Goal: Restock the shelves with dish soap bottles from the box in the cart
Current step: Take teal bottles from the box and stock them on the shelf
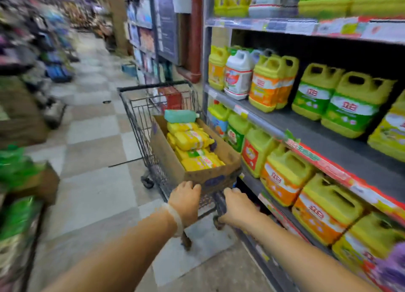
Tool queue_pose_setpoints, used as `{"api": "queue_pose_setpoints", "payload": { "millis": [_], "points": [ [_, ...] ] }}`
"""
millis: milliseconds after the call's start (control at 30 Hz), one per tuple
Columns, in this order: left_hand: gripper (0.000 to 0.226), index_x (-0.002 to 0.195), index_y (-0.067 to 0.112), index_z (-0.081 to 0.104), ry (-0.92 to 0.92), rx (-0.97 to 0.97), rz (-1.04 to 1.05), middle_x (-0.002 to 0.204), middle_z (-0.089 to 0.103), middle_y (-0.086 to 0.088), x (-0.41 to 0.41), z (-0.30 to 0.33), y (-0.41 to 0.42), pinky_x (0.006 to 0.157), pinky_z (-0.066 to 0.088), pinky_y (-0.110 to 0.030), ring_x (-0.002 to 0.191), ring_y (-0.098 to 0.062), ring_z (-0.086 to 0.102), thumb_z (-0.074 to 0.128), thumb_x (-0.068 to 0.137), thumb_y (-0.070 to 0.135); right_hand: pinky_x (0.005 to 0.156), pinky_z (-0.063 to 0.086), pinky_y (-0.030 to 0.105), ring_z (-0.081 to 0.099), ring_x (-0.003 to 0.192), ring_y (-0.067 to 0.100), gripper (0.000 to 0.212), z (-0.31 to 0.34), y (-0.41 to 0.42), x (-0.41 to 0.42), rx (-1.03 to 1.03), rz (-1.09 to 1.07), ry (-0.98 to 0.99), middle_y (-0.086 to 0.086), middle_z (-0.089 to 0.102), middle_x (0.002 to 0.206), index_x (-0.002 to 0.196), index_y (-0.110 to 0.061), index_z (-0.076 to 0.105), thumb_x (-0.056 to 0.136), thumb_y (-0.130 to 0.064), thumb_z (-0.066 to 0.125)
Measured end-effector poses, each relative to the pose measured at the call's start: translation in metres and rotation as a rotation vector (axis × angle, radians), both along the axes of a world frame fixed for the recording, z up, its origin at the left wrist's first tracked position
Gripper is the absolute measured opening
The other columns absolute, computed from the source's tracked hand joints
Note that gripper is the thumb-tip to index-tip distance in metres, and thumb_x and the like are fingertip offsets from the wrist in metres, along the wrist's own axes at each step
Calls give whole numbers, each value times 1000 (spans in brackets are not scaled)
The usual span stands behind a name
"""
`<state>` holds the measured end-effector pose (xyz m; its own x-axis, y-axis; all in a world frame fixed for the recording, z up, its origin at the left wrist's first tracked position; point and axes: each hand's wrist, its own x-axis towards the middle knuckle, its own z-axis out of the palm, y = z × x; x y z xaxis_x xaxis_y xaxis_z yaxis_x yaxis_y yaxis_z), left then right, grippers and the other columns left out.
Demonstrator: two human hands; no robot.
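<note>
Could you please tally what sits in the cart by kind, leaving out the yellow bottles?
Cardboard box: 1
Teal bottle: 1
Red box: 1
Total in the cart: 3

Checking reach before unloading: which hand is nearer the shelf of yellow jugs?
Right. The right hand grips the cart handle beside the shelf; the left hand is farther away.

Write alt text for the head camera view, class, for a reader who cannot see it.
Two hands, left hand and right hand, grip the near end of a shopping cart holding a cardboard box of yellow bottles. Shelves of yellow jugs line the right.
</note>
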<state>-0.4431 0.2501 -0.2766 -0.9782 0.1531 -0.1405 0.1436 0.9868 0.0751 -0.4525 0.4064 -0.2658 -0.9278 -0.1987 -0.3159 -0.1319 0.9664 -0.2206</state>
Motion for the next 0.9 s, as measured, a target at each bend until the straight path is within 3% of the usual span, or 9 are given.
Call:
{"api": "queue_pose_setpoints", "payload": {
  "millis": [100,233,367,467,567,900],
  "points": [
    [51,128,9,41,-22,1,75,127,45,-13,-24,-9,-40,101,40,-41,122,-33,43,57,81,20,99,42,41,40,127,32,64,-12,-40,-39,-6,82,-2,11,38,134,132,-12,34,81,-29,69],
    [67,141,7,29,-63,-29,128,145,31,-14,-80,-15,-79,112,30,-39,136,-32,29,61,85,26,102,39,42,39,128,34,70,-21,-85,-105,-48,155,-24,13,38,135,132,-9,35,78,-36,71],
    [62,135,11,36,-71,-37,150,142,35,-14,-161,-1,-107,110,35,-41,134,-32,33,65,83,28,107,37,40,38,131,33,80,-20,-114,-195,-36,182,-23,15,38,140,136,-9,33,74,-36,75],
    [60,134,11,38,-33,-30,154,137,41,-12,-225,18,-120,108,37,-41,131,-31,37,65,82,27,108,35,41,35,133,34,80,-6,-126,-263,-61,144,19,17,33,145,138,-8,31,76,-33,75],
    [60,137,11,34,-29,-66,135,143,35,-13,-275,25,-127,110,33,-42,133,-32,33,60,85,23,105,36,39,37,131,35,80,1,-131,-315,-54,109,22,17,36,140,140,-8,30,77,-33,73],
    [66,142,11,29,-108,-160,3,148,27,-15,-432,-12,-164,112,29,-43,139,-33,24,60,86,23,100,41,43,41,127,37,77,-39,-157,-442,-37,-38,-122,16,38,137,135,-8,32,76,-36,74]
  ]
}}
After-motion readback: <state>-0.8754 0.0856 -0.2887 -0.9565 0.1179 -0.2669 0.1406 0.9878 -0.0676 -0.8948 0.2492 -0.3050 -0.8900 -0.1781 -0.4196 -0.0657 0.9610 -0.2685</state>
